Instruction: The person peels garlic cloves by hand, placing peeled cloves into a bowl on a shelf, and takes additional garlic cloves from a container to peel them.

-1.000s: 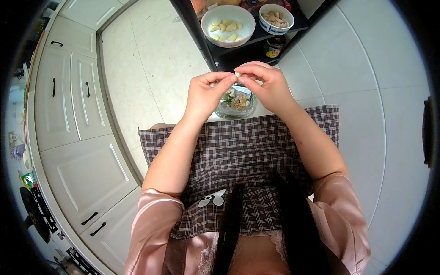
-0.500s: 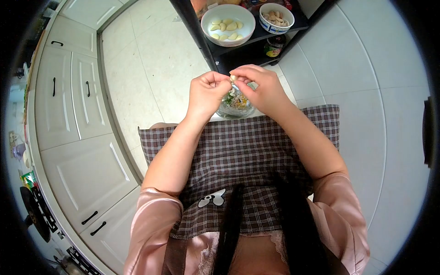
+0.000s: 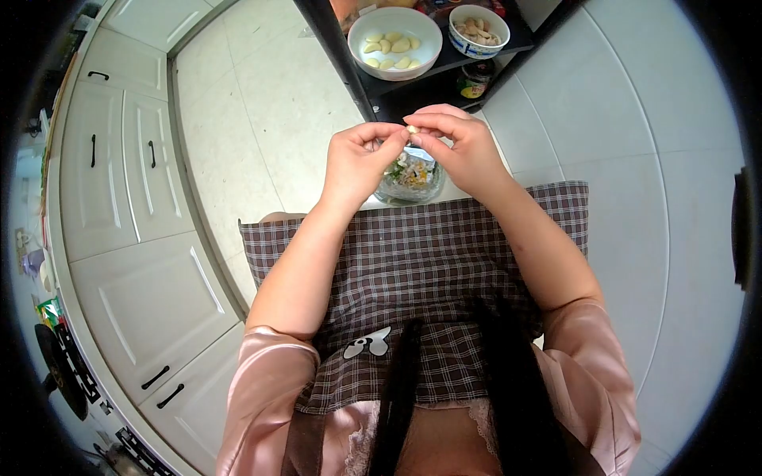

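Note:
Between the fingertips of both hands is a small pale garlic clove [image 3: 413,129], partly covered by the fingers. My left hand [image 3: 359,161] pinches it from the left with thumb and forefinger. From the right, my right hand [image 3: 467,152] grips the clove with thumb and fingers. Just below the hands stands a clear container [image 3: 406,194] holding mixed scraps, some green and yellow. Beyond them, a white bowl [image 3: 394,74] contains several peeled garlic cloves [image 3: 401,47]. A smaller patterned bowl [image 3: 475,52] to its right holds several cloves that look unpeeled.
Both bowls sit on a black shelf unit [image 3: 439,65], with a dark jar [image 3: 475,79] on the level below. A checked apron [image 3: 413,262] covers my lap. White cabinets [image 3: 103,166] line the left side, and a pale tiled wall [image 3: 611,159] rises at the right.
The clove and the fingertips have shifted slightly to the right. My left thumb has straightened a little, and more of the container's top shows beneath the hands.

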The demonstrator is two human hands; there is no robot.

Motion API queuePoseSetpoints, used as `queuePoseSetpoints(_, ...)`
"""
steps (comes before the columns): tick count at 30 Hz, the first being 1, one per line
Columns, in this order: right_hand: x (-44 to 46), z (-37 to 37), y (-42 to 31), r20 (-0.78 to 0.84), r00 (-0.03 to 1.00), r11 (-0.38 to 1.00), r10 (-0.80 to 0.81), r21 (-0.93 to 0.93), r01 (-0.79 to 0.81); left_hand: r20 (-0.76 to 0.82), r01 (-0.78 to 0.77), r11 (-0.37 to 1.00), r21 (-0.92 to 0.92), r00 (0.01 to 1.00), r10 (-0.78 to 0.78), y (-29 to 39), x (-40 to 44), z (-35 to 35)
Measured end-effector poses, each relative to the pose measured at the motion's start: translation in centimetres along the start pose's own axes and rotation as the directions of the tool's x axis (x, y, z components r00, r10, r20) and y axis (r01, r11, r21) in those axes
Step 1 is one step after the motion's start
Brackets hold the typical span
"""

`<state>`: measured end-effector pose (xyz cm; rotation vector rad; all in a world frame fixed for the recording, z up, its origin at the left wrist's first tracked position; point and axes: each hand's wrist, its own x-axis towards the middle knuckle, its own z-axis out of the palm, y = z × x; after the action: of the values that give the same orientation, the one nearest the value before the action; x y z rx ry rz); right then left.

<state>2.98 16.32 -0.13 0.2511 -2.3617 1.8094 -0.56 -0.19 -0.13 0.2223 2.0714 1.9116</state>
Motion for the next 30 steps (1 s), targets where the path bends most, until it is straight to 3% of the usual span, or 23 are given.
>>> queuePoseSetpoints(5,0.2,0.3,0.5,-0.056,0.979,0.97,-0.196,-0.157,0.185,0.037,0.017,1.0,0.021,0.999,-0.018,0.2,-0.1,-0.1)
queuePoseSetpoints(9,0.2,0.3,0.5,-0.055,0.972,0.958,-0.229,-0.189,0.215,0.052,-0.006,1.0,0.004,0.999,0.006,0.2,-0.1,-0.1)
queuePoseSetpoints(21,-0.4,1.2,0.2,0.064,0.951,0.88,-0.302,-0.364,0.304,0.009,-0.007,0.979,0.204,1.0,0.005,0.1,-0.3,-0.3)
queuePoseSetpoints(24,-0.3,1.2,0.0,0.026,0.951,0.896,-0.308,-0.327,0.299,0.004,0.039,0.99,0.138,0.999,-0.04,0.1,-0.2,-0.4)
queuePoseSetpoints(26,-0.2,0.9,0.2,-0.008,0.997,0.997,-0.073,-0.029,0.073,-0.012,0.035,0.999,0.005,0.999,-0.035,-0.4,0.0,-0.3)
queuePoseSetpoints(27,-0.2,0.8,0.3,-0.007,0.997,0.997,-0.073,-0.03,0.073,-0.012,0.035,0.999,0.004,0.999,-0.034,-0.4,0.1,-0.3)
queuePoseSetpoints(29,-0.2,0.8,0.3,0.07,0.981,0.919,0.182,0.342,-0.195,0.032,0.002,1.0,0.003,0.999,-0.002,-0.3,0.1,-0.4)
queuePoseSetpoints(30,-0.1,0.7,0.2,0.07,0.981,0.919,0.181,0.342,-0.195,0.031,0.002,1.0,0.002,1.0,-0.002,-0.1,0.0,-0.4)
